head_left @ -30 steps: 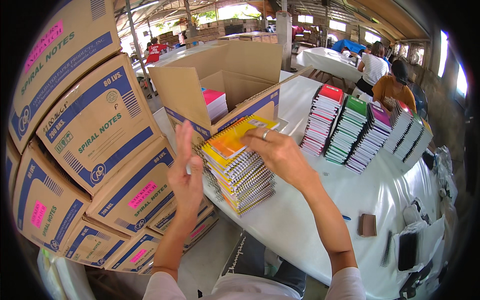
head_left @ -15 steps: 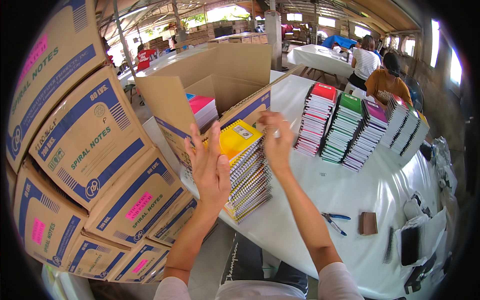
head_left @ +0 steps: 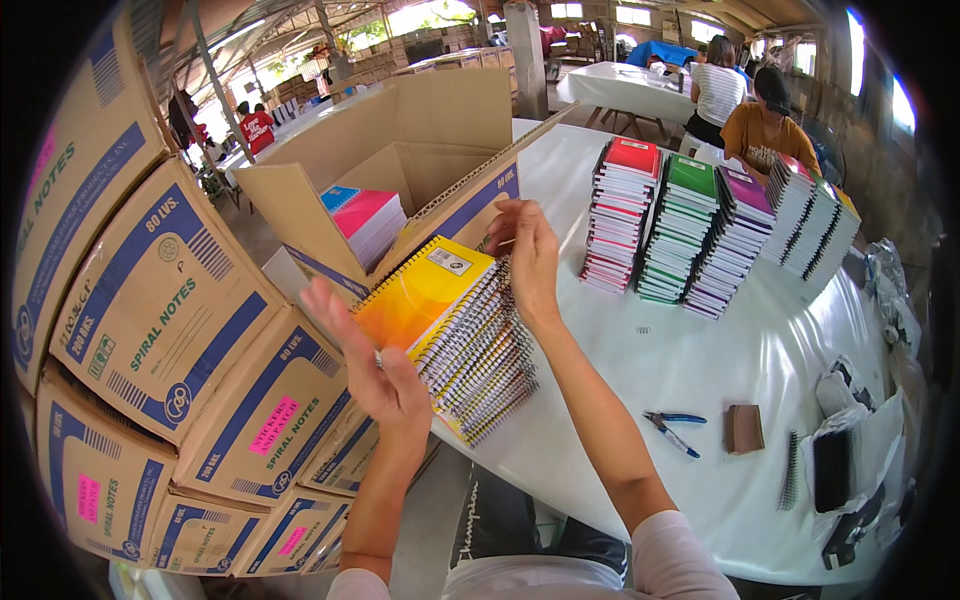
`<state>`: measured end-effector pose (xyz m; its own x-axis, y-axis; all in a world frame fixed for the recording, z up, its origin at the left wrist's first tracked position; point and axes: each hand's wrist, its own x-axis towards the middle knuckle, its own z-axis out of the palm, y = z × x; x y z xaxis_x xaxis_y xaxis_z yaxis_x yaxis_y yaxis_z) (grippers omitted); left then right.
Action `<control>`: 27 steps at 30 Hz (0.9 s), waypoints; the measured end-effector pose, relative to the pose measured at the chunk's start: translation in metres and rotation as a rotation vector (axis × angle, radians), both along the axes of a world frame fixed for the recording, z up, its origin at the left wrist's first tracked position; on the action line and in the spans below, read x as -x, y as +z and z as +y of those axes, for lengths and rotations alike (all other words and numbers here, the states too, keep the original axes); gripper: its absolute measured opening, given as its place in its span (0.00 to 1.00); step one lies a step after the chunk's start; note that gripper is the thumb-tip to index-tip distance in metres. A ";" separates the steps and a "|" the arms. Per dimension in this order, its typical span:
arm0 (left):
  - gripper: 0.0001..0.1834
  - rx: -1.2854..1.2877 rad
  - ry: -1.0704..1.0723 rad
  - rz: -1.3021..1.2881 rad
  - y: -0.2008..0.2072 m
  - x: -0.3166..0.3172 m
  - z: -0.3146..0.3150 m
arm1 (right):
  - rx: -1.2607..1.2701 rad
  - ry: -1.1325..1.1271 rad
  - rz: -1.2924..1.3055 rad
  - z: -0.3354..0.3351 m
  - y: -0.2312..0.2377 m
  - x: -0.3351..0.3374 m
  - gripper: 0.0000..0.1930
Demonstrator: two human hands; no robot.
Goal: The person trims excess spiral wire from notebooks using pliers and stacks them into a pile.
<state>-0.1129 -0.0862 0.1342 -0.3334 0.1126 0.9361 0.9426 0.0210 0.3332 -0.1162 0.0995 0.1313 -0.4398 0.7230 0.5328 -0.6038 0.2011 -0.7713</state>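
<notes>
A tall stack of yellow spiral notebooks [head_left: 432, 290] stands at the table's near left edge, its coil bindings showing along the sides. My left hand [head_left: 378, 365] is at the stack's left side, fingers spread and slightly blurred. At the far right corner, my right hand [head_left: 530, 260] has its fingers loosely bent beside the coils, with nothing seen gripped in them. Just behind the stack is an open cardboard box [head_left: 430, 120] with its flaps up. Inside it, on the left, lie pink and blue notebooks [head_left: 368, 218].
Red [head_left: 632, 155], green [head_left: 692, 175] and purple notebook stacks [head_left: 745, 195] stand to the right on the white table [head_left: 590, 390]. Pliers [head_left: 672, 432], a small brown block [head_left: 743, 430] and a loose coil [head_left: 790, 470] lie nearer. Closed cartons [head_left: 170, 300] pile up on the left. A person [head_left: 770, 130] sits across.
My left hand has moved left and down from the stack's front, uncovering more of the yellow top cover. My right hand has dropped slightly toward the stack's right side. The view has shifted a little.
</notes>
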 end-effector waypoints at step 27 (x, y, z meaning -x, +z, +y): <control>0.48 -0.021 0.165 -0.081 -0.053 -0.013 -0.004 | -0.081 0.528 -0.353 0.028 -0.049 -0.037 0.55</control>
